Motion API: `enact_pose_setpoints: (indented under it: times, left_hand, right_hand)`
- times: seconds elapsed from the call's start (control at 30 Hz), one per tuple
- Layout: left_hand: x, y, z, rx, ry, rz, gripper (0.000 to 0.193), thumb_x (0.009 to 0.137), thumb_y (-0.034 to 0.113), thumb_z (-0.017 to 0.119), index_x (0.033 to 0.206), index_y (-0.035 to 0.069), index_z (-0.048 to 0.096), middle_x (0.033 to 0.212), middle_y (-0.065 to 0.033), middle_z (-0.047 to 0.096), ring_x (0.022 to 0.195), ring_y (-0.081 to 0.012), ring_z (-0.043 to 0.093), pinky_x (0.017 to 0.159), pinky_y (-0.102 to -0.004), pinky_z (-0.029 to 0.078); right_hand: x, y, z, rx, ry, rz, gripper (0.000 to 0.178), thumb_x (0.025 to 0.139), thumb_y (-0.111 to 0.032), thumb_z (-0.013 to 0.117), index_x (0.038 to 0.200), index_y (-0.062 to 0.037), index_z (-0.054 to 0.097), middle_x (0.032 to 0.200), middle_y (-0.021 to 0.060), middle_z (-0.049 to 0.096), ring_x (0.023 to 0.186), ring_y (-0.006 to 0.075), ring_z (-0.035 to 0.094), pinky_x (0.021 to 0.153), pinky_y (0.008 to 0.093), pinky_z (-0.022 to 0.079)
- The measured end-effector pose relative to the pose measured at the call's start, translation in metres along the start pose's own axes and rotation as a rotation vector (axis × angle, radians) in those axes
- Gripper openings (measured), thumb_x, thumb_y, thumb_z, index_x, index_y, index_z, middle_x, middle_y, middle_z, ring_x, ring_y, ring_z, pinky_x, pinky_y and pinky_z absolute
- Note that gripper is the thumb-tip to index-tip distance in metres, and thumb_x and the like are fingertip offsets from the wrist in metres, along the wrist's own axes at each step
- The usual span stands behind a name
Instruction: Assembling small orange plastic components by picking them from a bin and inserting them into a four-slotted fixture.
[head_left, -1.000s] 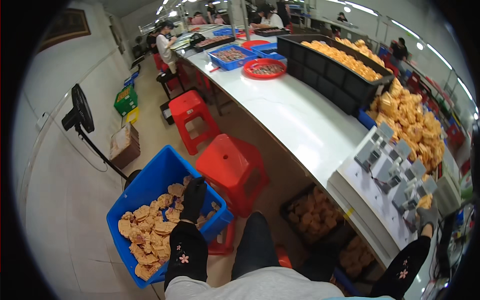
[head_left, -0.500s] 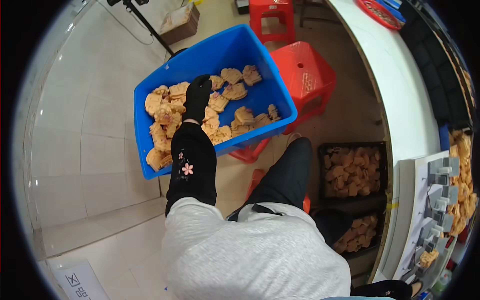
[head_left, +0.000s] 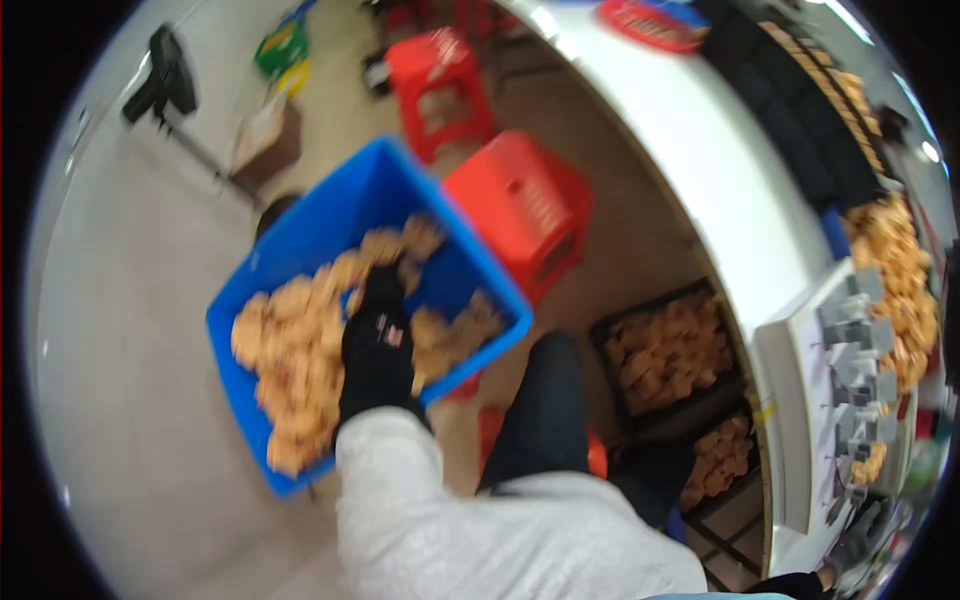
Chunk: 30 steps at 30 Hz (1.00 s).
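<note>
A blue plastic bin (head_left: 240,285) holds a heap of flat tan shaped pieces (head_left: 290,340), some with pinkish spots. My left arm, in a black sleeve and grey upper sleeve, reaches down into it. My left hand (head_left: 385,288), in a black glove, is among the pieces in the middle of the bin; blur hides its fingers and whether it grips any. At the lower right edge my right arm stretches out in a black sleeve. My right hand (head_left: 856,545) looks dark-gloved and smeared, near the bench's grey fixtures (head_left: 860,375).
Red plastic stools (head_left: 520,205) stand beside and behind the bin. Under the white bench (head_left: 690,130), black crates (head_left: 625,415) hold more tan pieces. A black fan (head_left: 165,85) on a pole and a cardboard box (head_left: 268,140) stand beyond the bin. Tan pieces (head_left: 895,290) are heaped at right.
The view has turned and shifted, so the bin appears lower and further left. My left hand has gone deeper among the pieces, and the fan has come into view.
</note>
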<state>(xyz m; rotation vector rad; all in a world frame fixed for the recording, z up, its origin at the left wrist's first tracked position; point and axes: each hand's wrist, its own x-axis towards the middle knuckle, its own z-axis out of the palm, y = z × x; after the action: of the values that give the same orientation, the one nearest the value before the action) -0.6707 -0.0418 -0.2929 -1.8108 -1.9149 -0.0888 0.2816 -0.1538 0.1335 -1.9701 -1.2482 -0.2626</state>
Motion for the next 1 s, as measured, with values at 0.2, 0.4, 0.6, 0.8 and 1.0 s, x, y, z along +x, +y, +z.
enact_pose_setpoints:
  times: [0.2,0.4,0.6,0.8,1.0]
  left_hand:
    - [0.025,0.022,0.015,-0.186,-0.4,-0.181,0.029,0.075,0.029,0.06,0.098,0.011,0.059,0.097,-0.0117,0.059,0.097,-0.0272,0.055,0.084,-0.0388,0.042]
    - [0.013,0.097,-0.005,-0.407,-0.614,-0.123,0.028,0.075,0.027,0.06,0.097,0.011,0.059,0.096,-0.011,0.06,0.095,-0.0263,0.055,0.082,-0.0377,0.043]
    - [-0.017,0.095,-0.033,-0.571,-0.594,-0.232,0.027,0.075,0.026,0.061,0.097,0.011,0.059,0.094,-0.0103,0.06,0.093,-0.0254,0.056,0.081,-0.0367,0.043]
    - [-0.009,0.002,-0.09,-0.912,-0.106,-0.345,0.025,0.075,0.025,0.062,0.096,0.011,0.059,0.092,-0.0096,0.061,0.09,-0.0245,0.057,0.079,-0.0356,0.044]
    - [0.115,0.027,-0.212,-0.841,0.254,-0.305,0.024,0.083,0.02,0.057,0.101,0.005,0.054,0.089,-0.0036,0.056,0.079,-0.0116,0.054,0.066,-0.0243,0.043]
  right_hand:
    - [-0.014,0.046,-0.034,-0.235,0.103,-0.06,0.029,0.088,-0.01,0.049,0.114,0.0017,0.052,0.115,0.011,0.054,0.105,0.0183,0.05,0.09,0.0273,0.038]
    - [-0.03,0.036,-0.005,0.014,0.05,0.016,0.032,0.086,-0.005,0.051,0.118,0.0018,0.049,0.109,0.0075,0.056,0.098,0.014,0.052,0.085,0.0249,0.041]
    - [-0.028,0.037,0.017,-0.059,0.001,-0.2,0.027,0.083,-0.004,0.054,0.11,-0.0004,0.055,0.103,0.0065,0.059,0.093,0.0138,0.056,0.08,0.0254,0.043]
    - [-0.046,0.043,0.005,0.01,0.121,-0.172,0.023,0.083,0.0,0.052,0.105,-0.0008,0.057,0.101,0.0089,0.061,0.094,0.0181,0.058,0.081,0.0276,0.044]
    - [-0.074,0.035,0.006,0.113,0.272,-0.149,0.023,0.081,0.002,0.054,0.104,-0.001,0.06,0.1,0.0104,0.063,0.093,0.0176,0.059,0.08,0.0278,0.046]
